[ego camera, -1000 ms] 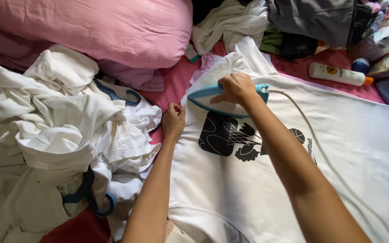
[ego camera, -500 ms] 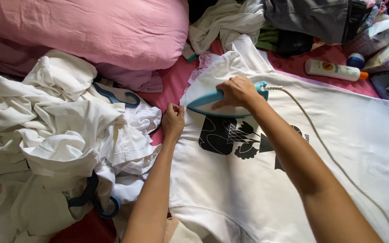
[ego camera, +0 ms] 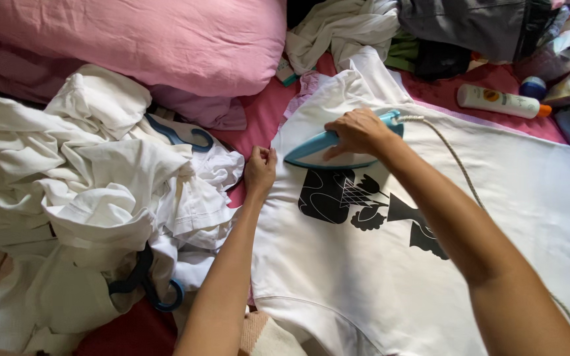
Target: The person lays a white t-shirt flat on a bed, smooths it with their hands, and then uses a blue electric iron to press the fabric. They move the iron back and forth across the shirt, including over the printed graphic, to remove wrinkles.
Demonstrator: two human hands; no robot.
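White T-shirt (ego camera: 390, 264) with a black printed design (ego camera: 364, 201) lies spread flat across the red bed surface (ego camera: 258, 115), filling the middle and right of the view from your head camera. Your right hand (ego camera: 359, 132) wraps the handle of a teal and white iron (ego camera: 328, 148) — fingers curled tight around it, knuckles up — and the iron's soleplate sits flat on the shirt just above the print, its tip pointing left. Your right forearm runs in from the lower right, crossing over the print. A braided cord (ego camera: 453, 158) trails from the back of the iron toward the right and passes under that arm.

Your left hand (ego camera: 260, 170) is closed at the shirt's left edge, fingertips pinching the fabric, just beside the iron's tip but not touching it. Your left arm comes straight up from the bottom of the view.

Left of the shirt's edge, very close, a heap of crumpled white clothes (ego camera: 100, 191) is tangled with blue hangers (ego camera: 146, 287). A pink pillow (ego camera: 140, 39) lies at top left. More clothes (ego camera: 344, 26) crowd the top edge, and a white lotion bottle (ego camera: 499, 101) with an orange cap lies at upper right, well apart from the iron. The widest open stretch of flat shirt lies to the right — beyond your right arm.
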